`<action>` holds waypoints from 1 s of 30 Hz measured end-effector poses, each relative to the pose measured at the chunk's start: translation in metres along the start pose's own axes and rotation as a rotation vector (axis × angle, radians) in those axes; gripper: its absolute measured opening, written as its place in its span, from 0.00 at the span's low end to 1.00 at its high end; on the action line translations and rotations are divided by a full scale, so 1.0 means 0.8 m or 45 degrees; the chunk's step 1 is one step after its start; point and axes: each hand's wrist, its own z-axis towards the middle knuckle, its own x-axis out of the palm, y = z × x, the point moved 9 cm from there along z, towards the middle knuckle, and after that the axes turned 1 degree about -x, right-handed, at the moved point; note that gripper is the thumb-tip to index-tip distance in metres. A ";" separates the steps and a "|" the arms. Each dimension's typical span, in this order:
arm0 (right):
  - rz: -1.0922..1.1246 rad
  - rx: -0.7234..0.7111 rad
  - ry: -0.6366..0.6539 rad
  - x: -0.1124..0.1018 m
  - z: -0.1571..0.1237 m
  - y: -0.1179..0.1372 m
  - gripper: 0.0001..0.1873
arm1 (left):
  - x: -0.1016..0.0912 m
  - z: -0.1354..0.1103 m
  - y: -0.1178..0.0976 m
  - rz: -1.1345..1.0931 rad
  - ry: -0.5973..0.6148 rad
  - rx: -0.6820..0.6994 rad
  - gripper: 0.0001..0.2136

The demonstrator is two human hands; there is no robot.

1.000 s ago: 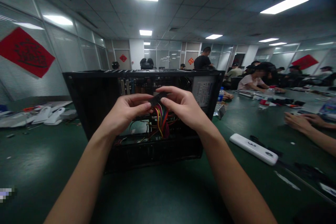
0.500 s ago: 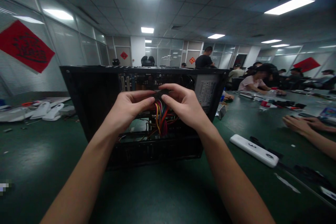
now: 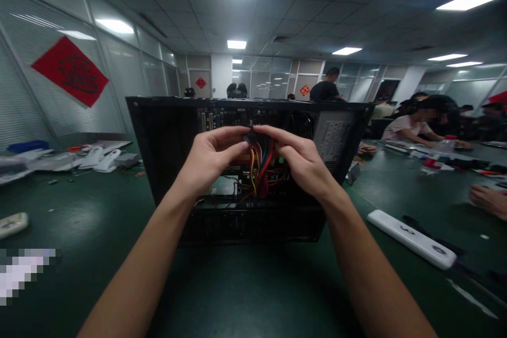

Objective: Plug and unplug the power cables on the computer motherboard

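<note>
An open black computer case (image 3: 166,137) lies on its side on the dark green table (image 3: 245,296), its inside facing me. Both my hands are raised in front of it. My left hand (image 3: 212,161) and my right hand (image 3: 303,161) pinch a small black connector (image 3: 250,139) between their fingertips. A bundle of red, yellow and black wires (image 3: 259,171) hangs from the connector down into the case. A power supply with a label (image 3: 332,140) sits at the case's right end.
A white power strip (image 3: 412,239) lies on the table to the right. White devices and parts (image 3: 95,159) are scattered at the far left. Other people sit along the table's right side, and one person's hand (image 3: 489,199) rests near the right edge.
The view has swung left, so the case and my hands sit further right in the picture. My fingertips have closed in tighter round the connector.
</note>
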 end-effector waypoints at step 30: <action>-1.089 0.378 0.440 0.085 -0.037 -0.151 0.08 | -0.001 0.031 0.114 1.135 0.203 0.170 0.15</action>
